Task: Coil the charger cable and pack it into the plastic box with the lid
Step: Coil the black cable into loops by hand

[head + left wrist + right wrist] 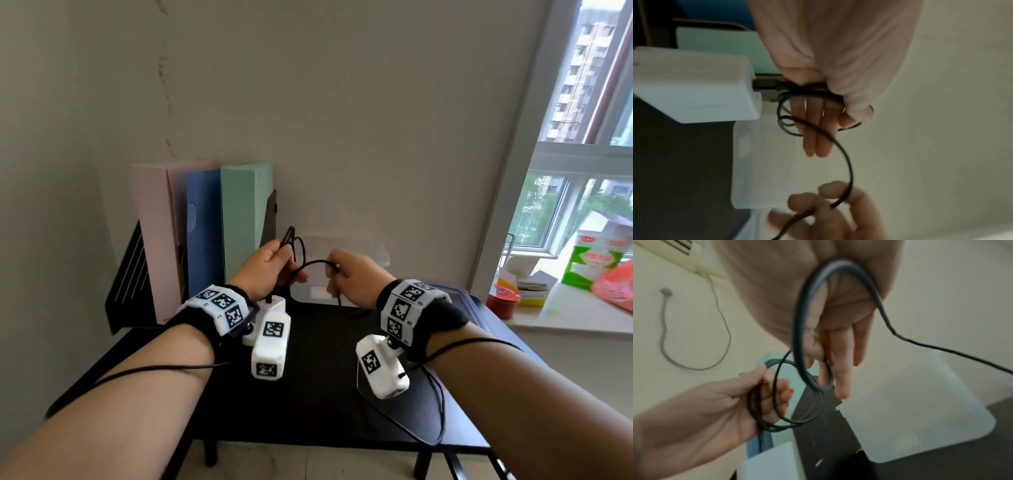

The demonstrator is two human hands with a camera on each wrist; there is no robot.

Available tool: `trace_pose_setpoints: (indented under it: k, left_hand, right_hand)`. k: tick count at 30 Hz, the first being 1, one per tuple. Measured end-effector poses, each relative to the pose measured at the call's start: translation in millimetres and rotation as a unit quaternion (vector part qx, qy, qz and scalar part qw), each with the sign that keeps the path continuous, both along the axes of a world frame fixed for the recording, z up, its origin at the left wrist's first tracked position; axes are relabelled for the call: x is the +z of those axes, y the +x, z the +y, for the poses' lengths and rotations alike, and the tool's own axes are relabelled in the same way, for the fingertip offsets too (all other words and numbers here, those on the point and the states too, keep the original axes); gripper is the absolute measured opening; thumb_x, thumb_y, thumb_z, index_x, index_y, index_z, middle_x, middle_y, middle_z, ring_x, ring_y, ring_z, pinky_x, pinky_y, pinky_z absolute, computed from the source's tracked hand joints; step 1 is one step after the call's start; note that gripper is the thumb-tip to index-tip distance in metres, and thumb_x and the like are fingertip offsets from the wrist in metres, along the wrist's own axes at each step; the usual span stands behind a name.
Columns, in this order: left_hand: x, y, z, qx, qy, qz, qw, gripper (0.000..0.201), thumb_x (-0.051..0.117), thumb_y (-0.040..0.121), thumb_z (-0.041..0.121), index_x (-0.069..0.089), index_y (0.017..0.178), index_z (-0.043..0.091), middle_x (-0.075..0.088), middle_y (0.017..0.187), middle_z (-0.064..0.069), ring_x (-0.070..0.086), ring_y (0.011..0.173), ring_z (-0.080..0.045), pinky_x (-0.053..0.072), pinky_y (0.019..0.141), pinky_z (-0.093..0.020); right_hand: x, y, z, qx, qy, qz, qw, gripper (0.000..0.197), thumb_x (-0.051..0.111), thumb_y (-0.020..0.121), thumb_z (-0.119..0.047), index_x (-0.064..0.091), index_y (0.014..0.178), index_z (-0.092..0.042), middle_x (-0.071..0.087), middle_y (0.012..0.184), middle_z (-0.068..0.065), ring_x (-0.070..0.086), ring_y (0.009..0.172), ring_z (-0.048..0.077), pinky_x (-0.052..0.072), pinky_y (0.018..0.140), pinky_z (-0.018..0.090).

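Head view: charger cable held above tabletop, coils gripped in left hand, strand pinched by right hand; left wrist: fingers clasping loops beside white adapter; right wrist: plastic box on tabletop below cable.

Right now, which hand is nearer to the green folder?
Left. The left hand holds the coiled cable just in front of the green folder. The right hand guides the loose cable farther right, before the plastic box.
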State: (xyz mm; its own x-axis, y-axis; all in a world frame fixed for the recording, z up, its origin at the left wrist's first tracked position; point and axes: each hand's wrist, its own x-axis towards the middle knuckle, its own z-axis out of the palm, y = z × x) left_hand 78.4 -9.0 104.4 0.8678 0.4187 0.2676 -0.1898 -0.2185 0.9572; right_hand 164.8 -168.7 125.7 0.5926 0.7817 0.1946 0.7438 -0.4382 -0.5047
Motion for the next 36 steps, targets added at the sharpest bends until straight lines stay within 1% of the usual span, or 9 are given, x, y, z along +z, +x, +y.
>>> trace_pose_setpoints:
  k: [3, 6, 12, 16, 19, 22, 25, 30, 36]
  left_hand:
    - [3, -4, 2, -0.037, -0.122, -0.036, 0.991, 0.027, 0.031, 0.098, 0.023, 0.044, 0.076, 0.013, 0.075, 0.067, -0.005, 0.073, 0.073, -0.019, 0.055, 0.083, -0.035]
    - [6, -6, 4, -0.059, -0.164, -0.046, 0.984, 0.031, 0.029, 0.098, 0.025, 0.043, 0.072, 0.015, 0.077, 0.076, -0.004, 0.073, 0.078, -0.016, 0.054, 0.082, -0.031]
    - [9, -5, -8, -0.047, -0.106, -0.024, 0.993, 0.028, 0.033, 0.098, 0.024, 0.045, 0.073, 0.015, 0.069, 0.098, -0.012, 0.066, 0.097, -0.026, 0.049, 0.094, -0.036]
    - [7, -4, -20, -0.032, 0.017, 0.006, 0.999, 0.024, 0.046, 0.086, 0.042, 0.061, 0.072, 0.029, 0.062, 0.079, -0.008, 0.061, 0.085, -0.026, 0.049, 0.092, -0.045]
    - [9, -4, -27, -0.078, -0.055, 0.01, 0.995, 0.023, 0.035, 0.097, 0.027, 0.051, 0.087, 0.015, 0.069, 0.06, -0.006, 0.065, 0.05, -0.018, 0.056, 0.055, -0.03]
    - [9, -5, -32, -0.092, -0.022, 0.034, 0.995, 0.026, 0.032, 0.098, 0.026, 0.049, 0.083, 0.013, 0.054, 0.044, -0.004, 0.04, 0.032, -0.013, 0.03, 0.04, -0.022]
    - [9, -7, -33, -0.104, 0.019, 0.072, 0.992, 0.026, 0.038, 0.096, 0.028, 0.052, 0.08, 0.015, 0.037, 0.05, -0.003, 0.03, 0.035, -0.008, 0.022, 0.038, -0.019]
    - [4, -4, -18, -0.063, 0.191, 0.112, 0.973, 0.025, 0.055, 0.088, 0.031, 0.062, 0.066, 0.021, 0.043, 0.046, 0.007, 0.036, 0.037, -0.004, 0.031, 0.042, -0.017]
    - [13, -12, 8, 0.008, 0.033, 0.055, 0.998, 0.035, 0.046, 0.092, 0.031, 0.051, 0.063, 0.014, 0.032, 0.032, 0.008, 0.023, 0.029, -0.003, 0.018, 0.033, -0.015]
  right_hand:
    - [3, 4, -9, -0.046, -0.035, -0.11, 0.992, 0.057, 0.034, 0.085, 0.003, 0.053, 0.122, -0.035, 0.067, 0.1, -0.003, 0.063, 0.09, 0.022, 0.056, 0.079, 0.038]
    - [1, 8, -11, -0.058, -0.076, -0.221, 0.971, 0.065, 0.036, 0.09, 0.0, 0.04, 0.136, -0.046, 0.06, 0.12, -0.001, 0.061, 0.105, 0.024, 0.05, 0.074, 0.034]
    - [2, 5, -3, 0.07, -0.031, -0.182, 0.98, 0.054, 0.035, 0.093, -0.011, 0.052, 0.123, -0.054, 0.059, 0.093, 0.006, 0.054, 0.089, 0.024, 0.045, 0.078, 0.03]
    - [9, -3, 4, 0.116, -0.025, -0.16, 0.98, 0.035, 0.045, 0.095, -0.02, 0.062, 0.116, -0.043, 0.064, 0.087, 0.004, 0.053, 0.09, 0.017, 0.044, 0.082, 0.028]
    - [14, -6, 5, 0.099, 0.033, -0.095, 0.99, 0.017, 0.051, 0.092, -0.017, 0.06, 0.105, -0.024, 0.065, 0.087, 0.0, 0.06, 0.082, 0.017, 0.047, 0.08, 0.029]
    - [16, -5, 2, 0.064, 0.066, -0.091, 0.992, 0.017, 0.059, 0.087, -0.021, 0.044, 0.095, -0.02, 0.062, 0.077, -0.001, 0.059, 0.07, 0.019, 0.05, 0.067, 0.032]
    - [20, -5, -2, 0.057, 0.001, -0.131, 0.99, 0.027, 0.061, 0.085, -0.025, 0.044, 0.104, -0.017, 0.06, 0.079, -0.002, 0.057, 0.069, 0.018, 0.046, 0.063, 0.03]
    - [13, 2, -8, 0.043, -0.156, -0.166, 0.973, 0.044, 0.07, 0.074, -0.025, 0.044, 0.109, -0.018, 0.062, 0.09, -0.001, 0.059, 0.08, 0.022, 0.05, 0.072, 0.035]
    - [-15, 18, -25, 0.04, -0.252, -0.105, 0.961, 0.023, 0.06, 0.085, -0.037, 0.061, 0.085, -0.014, 0.07, 0.079, 0.003, 0.062, 0.073, 0.016, 0.05, 0.076, 0.031]
